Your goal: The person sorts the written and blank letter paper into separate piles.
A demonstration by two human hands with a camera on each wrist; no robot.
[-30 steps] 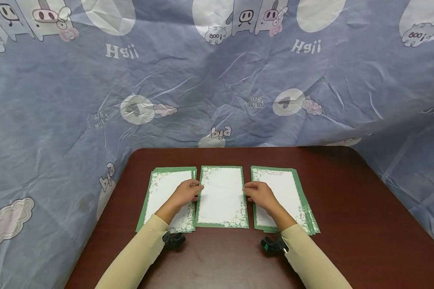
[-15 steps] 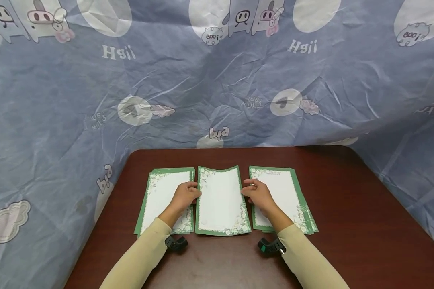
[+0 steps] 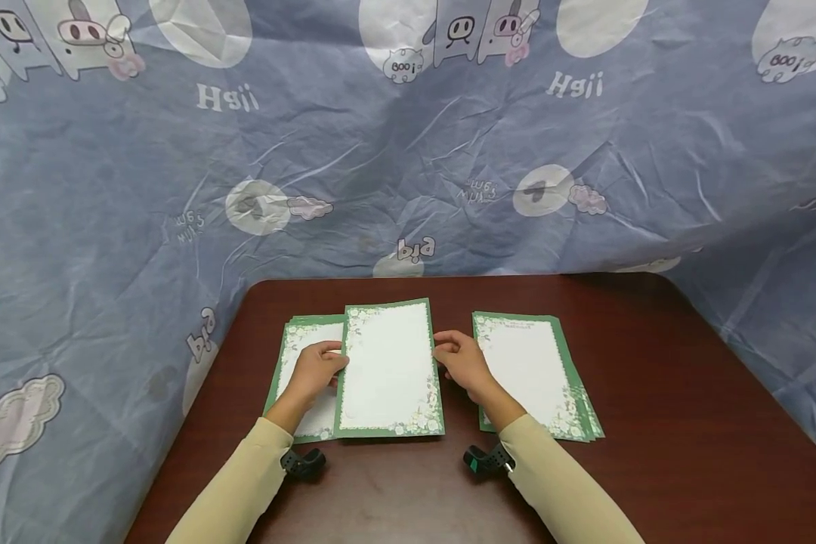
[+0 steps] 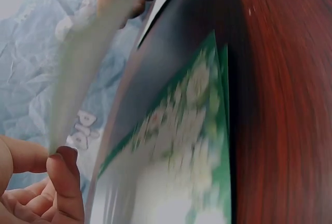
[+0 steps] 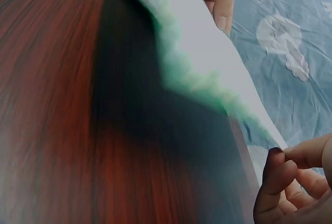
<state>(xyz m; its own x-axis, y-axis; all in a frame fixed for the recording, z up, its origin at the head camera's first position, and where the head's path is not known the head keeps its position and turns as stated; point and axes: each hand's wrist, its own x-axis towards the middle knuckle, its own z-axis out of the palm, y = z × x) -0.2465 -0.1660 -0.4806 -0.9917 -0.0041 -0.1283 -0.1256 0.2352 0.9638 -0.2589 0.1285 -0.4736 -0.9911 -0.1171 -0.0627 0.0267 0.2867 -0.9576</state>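
Between my two hands a sheet of paper [image 3: 389, 366], white with a green flowered border, is held up off the table. My left hand [image 3: 313, 369] pinches its left edge between thumb and fingers. At the opposite edge, my right hand [image 3: 464, 363] pinches it the same way; the right wrist view shows the thumb and fingertips [image 5: 277, 154] on the sheet's edge. Partly covered by the held sheet, a left stack of similar papers [image 3: 316, 412] lies below my left hand. In the left wrist view the stack's flowered corner [image 4: 192, 110] shows under the raised sheet.
A right stack of the same bordered papers [image 3: 527, 370], slightly fanned, lies beyond my right hand, with small print at its top. The dark red wooden table [image 3: 666, 408] extends right and toward me. A blue printed cloth [image 3: 408, 151] hangs behind the table.
The middle sheet has come up off the table, bowing at first, and has moved left over the left stack. Both hands moved left with it, keeping their grip on its edges.
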